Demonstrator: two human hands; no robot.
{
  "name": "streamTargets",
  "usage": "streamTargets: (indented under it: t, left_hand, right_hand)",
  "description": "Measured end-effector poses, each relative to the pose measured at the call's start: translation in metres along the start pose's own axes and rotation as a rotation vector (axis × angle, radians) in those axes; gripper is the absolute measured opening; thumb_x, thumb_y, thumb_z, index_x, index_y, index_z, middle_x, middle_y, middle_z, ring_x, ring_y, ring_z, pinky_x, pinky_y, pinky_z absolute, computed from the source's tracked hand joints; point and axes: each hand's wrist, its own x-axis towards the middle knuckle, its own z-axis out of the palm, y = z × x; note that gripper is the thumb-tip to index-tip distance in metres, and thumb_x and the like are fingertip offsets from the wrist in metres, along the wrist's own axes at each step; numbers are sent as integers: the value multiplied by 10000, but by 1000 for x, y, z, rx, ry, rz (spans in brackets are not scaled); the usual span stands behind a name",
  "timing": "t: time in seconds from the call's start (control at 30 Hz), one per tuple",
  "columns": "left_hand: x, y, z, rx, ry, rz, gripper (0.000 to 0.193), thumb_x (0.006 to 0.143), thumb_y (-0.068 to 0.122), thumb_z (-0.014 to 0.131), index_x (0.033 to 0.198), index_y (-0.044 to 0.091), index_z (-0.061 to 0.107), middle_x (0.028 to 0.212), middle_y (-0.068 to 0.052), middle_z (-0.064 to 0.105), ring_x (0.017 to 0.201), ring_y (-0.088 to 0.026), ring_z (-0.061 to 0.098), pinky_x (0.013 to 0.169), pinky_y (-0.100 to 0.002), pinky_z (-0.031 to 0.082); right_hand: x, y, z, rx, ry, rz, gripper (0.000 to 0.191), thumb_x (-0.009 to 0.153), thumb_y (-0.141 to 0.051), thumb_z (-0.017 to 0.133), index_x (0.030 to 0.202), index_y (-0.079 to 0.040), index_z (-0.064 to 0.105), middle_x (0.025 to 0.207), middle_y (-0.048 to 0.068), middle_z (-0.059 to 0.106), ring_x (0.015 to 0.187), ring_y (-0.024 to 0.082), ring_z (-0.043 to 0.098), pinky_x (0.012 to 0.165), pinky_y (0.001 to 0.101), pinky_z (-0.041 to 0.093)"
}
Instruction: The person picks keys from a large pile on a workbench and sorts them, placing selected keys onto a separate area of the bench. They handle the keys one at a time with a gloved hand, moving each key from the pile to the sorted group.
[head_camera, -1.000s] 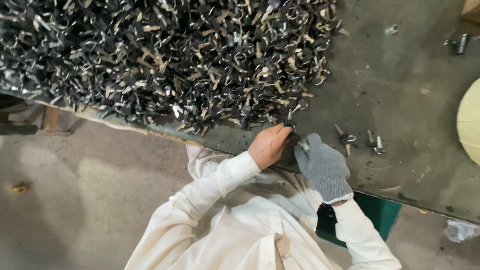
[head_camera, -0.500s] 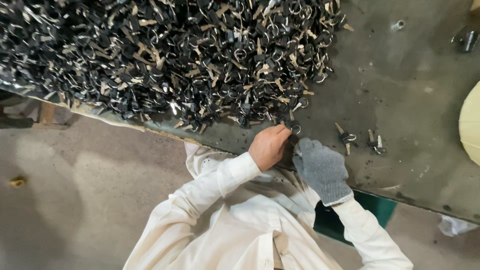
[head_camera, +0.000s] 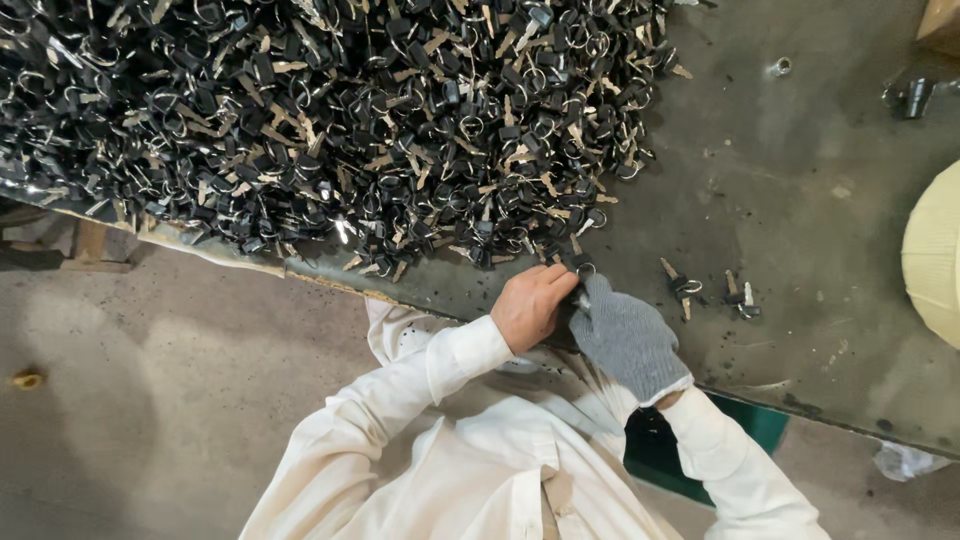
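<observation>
The person's bare left hand (head_camera: 532, 305) and grey-gloved right hand (head_camera: 625, 335) are meeting at the near edge of the dark, stained table (head_camera: 800, 200), fingertips turned toward each other just below the heap. The left hand is curling its fingers (head_camera: 560, 283) inward, pressed together around something small between the two hands; what that item is cannot be made out, since the fingers are covering it, though a small metal ring (head_camera: 585, 268) is showing right at the fingertips. The right hand in its knit glove is lying knuckles-up with its fingers bent and closed toward the left hand, touching it; whether its grip is pinching the same piece cannot be told. Directly above both hands a huge pile of keys (head_camera: 330, 120) with black heads and wire rings is spreading over most of the table's left and middle, its lower fringe reaching almost to the fingers. Just to the right of the gloved hand two loose key sets (head_camera: 685, 287) (head_camera: 742, 303) are lying apart from the pile on bare table. Farther right a pale yellow rounded object (head_camera: 935, 260) is sitting at the frame edge, and a small dark metal part (head_camera: 912, 97) is resting near the top right corner. White sleeves (head_camera: 450, 365) are covering both arms above a concrete floor (head_camera: 150, 400).
</observation>
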Motion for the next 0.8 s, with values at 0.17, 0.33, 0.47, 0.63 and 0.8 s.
streamTargets:
  t: [0.17, 0.33, 0.47, 0.63, 0.8]
  left_hand:
    - [1, -3, 1, 14, -13, 23, 462, 685, -64, 642, 1129, 25, 553, 998, -142, 604, 934, -384, 617, 793, -477, 512]
    - [-5, -4, 5, 41, 65, -7, 466, 750, -93, 618, 1191, 44, 558, 970, -161, 591, 931, -387, 621, 799, -479, 512]
    - [-9, -3, 14, 112, 117, -12, 372, 772, -73, 619, 1122, 20, 533, 1034, -186, 592, 947, -387, 613, 825, -464, 513]
    - [-11, -7, 17, 160, 50, -11, 390, 729, -66, 614, 1109, -13, 547, 1004, -183, 589, 934, -381, 611, 816, -453, 520]
    - [-8, -8, 13, 78, 67, -24, 397, 768, -59, 638, 1153, 8, 567, 995, -161, 600, 921, -370, 614, 803, -464, 512]
  right_hand:
    - [12, 5, -1, 45, -21, -44, 416, 931, -367, 634, 1172, -39, 550, 788, 227, 704, 748, 424, 695, 636, 540, 539]
    - [14, -1, -8, 120, -57, 51, 378, 929, -377, 644, 1135, -73, 555, 812, 236, 707, 793, 439, 690, 658, 547, 533]
    - [-8, -9, -14, 83, -18, 179, 369, 940, -407, 659, 1061, -77, 545, 776, 230, 703, 795, 433, 695, 663, 556, 531]
    - [-21, -17, -16, -2, 114, 71, 301, 896, -352, 685, 1023, -107, 566, 797, 188, 719, 720, 412, 703, 615, 527, 544]
    - [-10, -19, -14, -167, 118, -28, 285, 861, -307, 689, 1000, -93, 561, 836, 165, 719, 670, 369, 718, 558, 504, 552]
